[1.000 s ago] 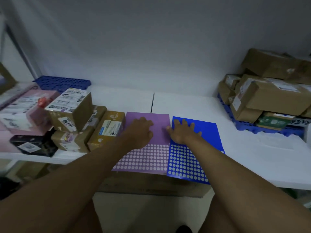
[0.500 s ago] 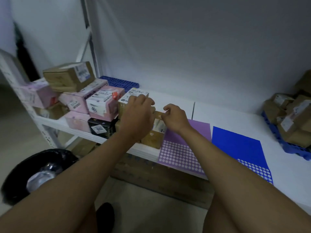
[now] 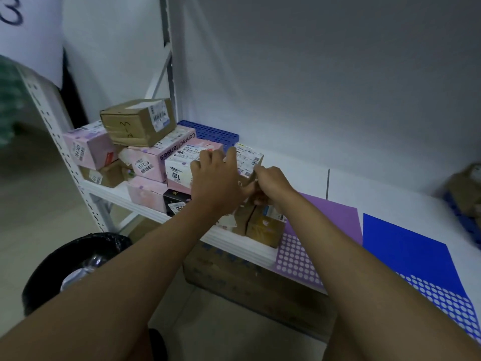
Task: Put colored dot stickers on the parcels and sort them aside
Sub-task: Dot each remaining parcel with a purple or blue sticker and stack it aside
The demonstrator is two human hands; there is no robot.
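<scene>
A brown parcel (image 3: 249, 159) with a white shipping label stands on top of other boxes at the left of the white shelf (image 3: 390, 201). My left hand (image 3: 216, 183) grips its left side, fingers curled over the top. At the parcel's right edge my right hand (image 3: 270, 186) holds on with curled fingers. A purple dot sticker sheet (image 3: 330, 217) lies flat just right of the hands, and a blue sticker sheet (image 3: 406, 251) lies beside it. Both sheets have rows of empty holes near the front edge.
Pink boxes (image 3: 156, 160) and a taped brown box (image 3: 138, 121) are stacked at the far left, with a gold box (image 3: 263, 226) under my hands. A blue pallet (image 3: 210, 131) lies behind. More parcels (image 3: 466, 188) sit far right. A black bin (image 3: 75, 261) and a cardboard box (image 3: 247, 282) stand below.
Both hands left the sticker sheets and moved left to the parcel pile, where they now hold the labelled brown parcel. My view swung left with them.
</scene>
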